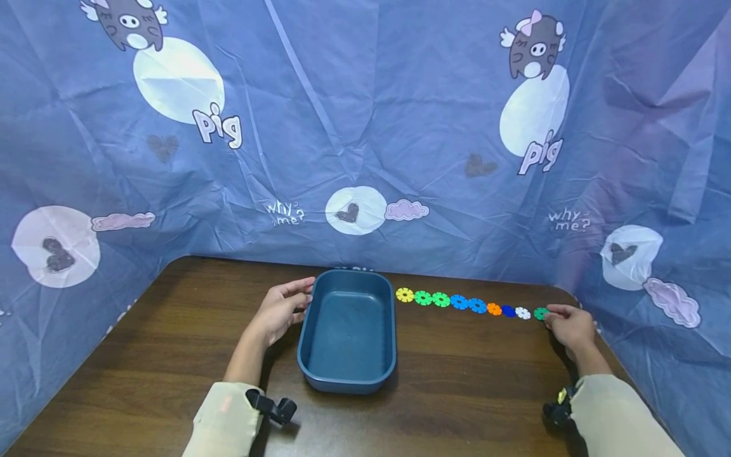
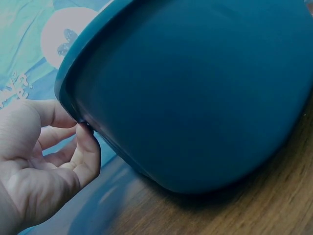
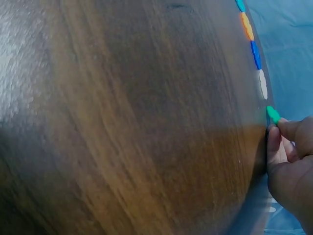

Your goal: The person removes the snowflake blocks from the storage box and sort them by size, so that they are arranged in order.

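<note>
A deep dark-blue rectangular plastic bin (image 1: 346, 384) stands on the wooden table. At the far part of its left side is my left hand (image 1: 278, 311). The left wrist view shows the thumb and index finger of that hand (image 2: 44, 166) pinching the bin's rim (image 2: 66, 81). To the right, my right hand (image 1: 573, 329) pinches a green snowflake disc (image 1: 539, 314) between thumb and index finger. This disc lies just beyond a white snowflake disc (image 1: 522, 313), at the right end of a row, with a small gap between them.
The row runs right from the bin: a yellow disc (image 1: 405, 294), green, light-blue and orange discs (image 1: 494, 309), then a dark-blue disc (image 1: 508, 311). A blue printed curtain (image 1: 365, 158) hangs behind and beside the brown table (image 1: 457, 393). Black straps with small devices (image 1: 280, 409) circle both wrists.
</note>
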Available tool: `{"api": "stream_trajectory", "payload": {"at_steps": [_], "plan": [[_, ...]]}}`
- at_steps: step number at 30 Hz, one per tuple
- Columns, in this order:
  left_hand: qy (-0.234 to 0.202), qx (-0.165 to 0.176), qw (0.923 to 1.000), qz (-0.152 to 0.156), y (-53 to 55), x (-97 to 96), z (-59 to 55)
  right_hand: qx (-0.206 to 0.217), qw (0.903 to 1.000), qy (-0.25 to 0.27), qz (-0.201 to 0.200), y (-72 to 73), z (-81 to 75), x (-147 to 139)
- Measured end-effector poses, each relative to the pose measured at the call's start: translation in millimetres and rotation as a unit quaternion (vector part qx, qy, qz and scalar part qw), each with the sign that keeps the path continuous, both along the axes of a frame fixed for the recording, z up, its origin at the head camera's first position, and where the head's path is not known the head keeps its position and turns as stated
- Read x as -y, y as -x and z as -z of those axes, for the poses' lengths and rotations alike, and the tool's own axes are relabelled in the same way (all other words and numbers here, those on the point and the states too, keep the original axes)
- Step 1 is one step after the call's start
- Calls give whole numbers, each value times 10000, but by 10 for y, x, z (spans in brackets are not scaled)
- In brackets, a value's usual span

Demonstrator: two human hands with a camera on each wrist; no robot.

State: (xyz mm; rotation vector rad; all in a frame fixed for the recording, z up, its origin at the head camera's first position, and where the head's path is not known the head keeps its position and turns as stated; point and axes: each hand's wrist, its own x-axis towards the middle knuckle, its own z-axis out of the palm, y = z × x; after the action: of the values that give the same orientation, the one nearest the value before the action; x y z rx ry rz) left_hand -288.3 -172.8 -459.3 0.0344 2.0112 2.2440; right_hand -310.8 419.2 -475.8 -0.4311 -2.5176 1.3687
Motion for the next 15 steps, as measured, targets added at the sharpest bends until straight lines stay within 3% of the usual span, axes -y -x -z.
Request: {"api": "stream_trajectory", "payload": {"at_steps": [8,15], "plan": [[-100,45,9999,-38,6,-7,3,169,9991,-379,57,20,-30,12],[-31,6,10000,-27,7,-7,-1,244,9994,-263,-13,34,-37,-10]]}}
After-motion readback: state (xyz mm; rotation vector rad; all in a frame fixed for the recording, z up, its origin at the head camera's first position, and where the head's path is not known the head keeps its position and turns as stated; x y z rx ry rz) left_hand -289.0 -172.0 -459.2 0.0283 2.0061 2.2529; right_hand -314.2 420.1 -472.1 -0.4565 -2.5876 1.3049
